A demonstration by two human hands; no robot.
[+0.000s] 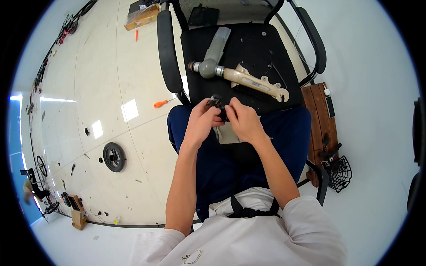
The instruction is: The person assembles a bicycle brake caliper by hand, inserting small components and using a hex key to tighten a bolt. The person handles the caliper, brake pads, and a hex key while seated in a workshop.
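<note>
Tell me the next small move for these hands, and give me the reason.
I'd probably turn the small dark part slightly in the left hand to expose its covered side. The left hand grips it and the right hand is bent in close against it, so together they hide much of its surface.

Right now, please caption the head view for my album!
Left hand and right hand hold a small dark part by a black chair.
</note>
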